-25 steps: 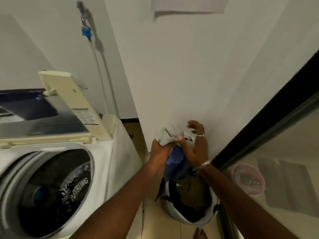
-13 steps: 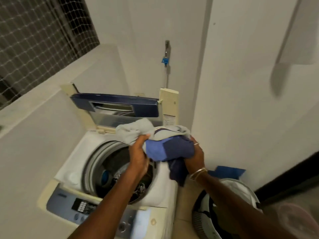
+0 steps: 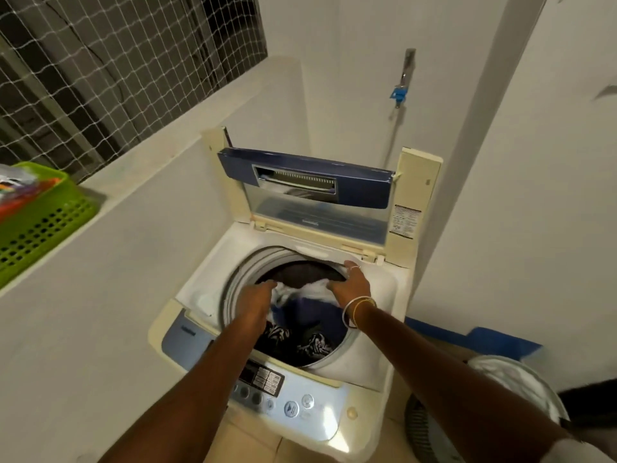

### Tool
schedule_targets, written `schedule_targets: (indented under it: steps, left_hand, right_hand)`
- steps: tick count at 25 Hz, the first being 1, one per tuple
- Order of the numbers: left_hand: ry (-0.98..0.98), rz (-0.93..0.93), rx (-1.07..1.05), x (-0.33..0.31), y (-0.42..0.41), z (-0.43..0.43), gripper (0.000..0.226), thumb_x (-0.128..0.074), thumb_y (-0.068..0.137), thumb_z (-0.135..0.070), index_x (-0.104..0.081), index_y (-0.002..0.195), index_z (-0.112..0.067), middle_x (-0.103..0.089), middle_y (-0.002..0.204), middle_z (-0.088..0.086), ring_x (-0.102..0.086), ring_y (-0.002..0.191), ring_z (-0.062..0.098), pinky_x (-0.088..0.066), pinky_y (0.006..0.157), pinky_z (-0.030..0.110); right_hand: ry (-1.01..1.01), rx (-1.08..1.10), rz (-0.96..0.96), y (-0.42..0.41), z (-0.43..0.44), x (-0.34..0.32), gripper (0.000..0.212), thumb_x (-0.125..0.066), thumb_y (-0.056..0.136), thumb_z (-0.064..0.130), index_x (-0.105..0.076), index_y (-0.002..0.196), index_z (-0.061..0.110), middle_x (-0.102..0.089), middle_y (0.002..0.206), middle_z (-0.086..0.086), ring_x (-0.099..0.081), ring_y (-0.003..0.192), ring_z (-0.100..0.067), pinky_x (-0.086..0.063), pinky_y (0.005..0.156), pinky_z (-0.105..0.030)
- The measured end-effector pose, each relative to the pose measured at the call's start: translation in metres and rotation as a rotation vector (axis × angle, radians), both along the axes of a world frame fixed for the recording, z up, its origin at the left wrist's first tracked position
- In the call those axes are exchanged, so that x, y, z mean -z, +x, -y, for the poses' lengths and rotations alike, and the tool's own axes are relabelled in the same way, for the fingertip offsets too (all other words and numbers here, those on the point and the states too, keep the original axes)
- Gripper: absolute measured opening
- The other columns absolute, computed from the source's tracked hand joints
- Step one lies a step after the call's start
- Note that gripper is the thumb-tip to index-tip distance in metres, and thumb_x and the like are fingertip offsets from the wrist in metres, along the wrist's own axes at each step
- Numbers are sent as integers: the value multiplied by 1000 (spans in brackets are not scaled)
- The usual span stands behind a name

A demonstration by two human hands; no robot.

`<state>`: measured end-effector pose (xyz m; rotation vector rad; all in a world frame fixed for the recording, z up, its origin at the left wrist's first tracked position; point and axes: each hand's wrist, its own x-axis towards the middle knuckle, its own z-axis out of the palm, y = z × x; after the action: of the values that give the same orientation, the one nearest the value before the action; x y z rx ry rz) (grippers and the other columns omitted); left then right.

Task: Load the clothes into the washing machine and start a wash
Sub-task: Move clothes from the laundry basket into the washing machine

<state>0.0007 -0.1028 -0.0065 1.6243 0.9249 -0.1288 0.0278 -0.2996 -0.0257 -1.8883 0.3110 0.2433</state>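
A cream top-loading washing machine stands with its blue-framed lid tilted up at the back. A bundle of white and blue clothes lies in the drum mouth on top of dark patterned clothes. My left hand reaches into the drum from the left, its fingers against the white cloth and blurred. My right hand lies at the drum's right rim with fingers spread and the thumb on the white cloth. The control panel with its buttons is at the front edge.
A white laundry basket sits on the floor to the right of the machine. A green perforated basket stands on the ledge at the left, under a netted window. A tap with a blue tag is on the wall behind.
Both hands carried the white and blue bundle from the floor basket over to the machine and lowered it into the drum. The view swung left and down onto the washer.
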Motion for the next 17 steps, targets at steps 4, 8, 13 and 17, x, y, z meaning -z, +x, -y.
schedule_targets:
  steps: [4,8,13,17]
  left_hand:
    - [348,270,189,9,-5,72,21,-57,92,-36,-66,99,-18,-69,95,6,-67,93,27,-52,85,37]
    - [366,579,407,-5,-9,192,6,-54,100,-29,-58,104,-27,-65,95,-11,-62,90,-3,-49,81,12]
    - [283,660,655,26,-10,337,11,-52,102,-31,-57,112,-29,-66,102,-10,-65,95,6,-54,83,22]
    - [212,491,862,102,-22,429,13,-48,102,-37,-56,111,-31,-67,98,-9,-66,91,7,-57,81,32]
  right_hand:
    - [77,96,168,-4,36,-16,40,-67,88,24,-58,126,20,-66,118,0,-62,107,-18,-48,101,-30]
    - [-9,217,323,-18,113,-23,18,-63,92,27,-60,110,22,-63,100,8,-59,87,-6,-49,78,-12]
    - [-78,428,323,-45,242,6,7,-63,92,27,-62,96,22,-67,81,6,-62,71,-5,-44,66,-8]
    - [-132,500,124,-70,343,81,11,-64,89,28,-61,100,24,-65,75,12,-61,69,1,-47,65,-15]
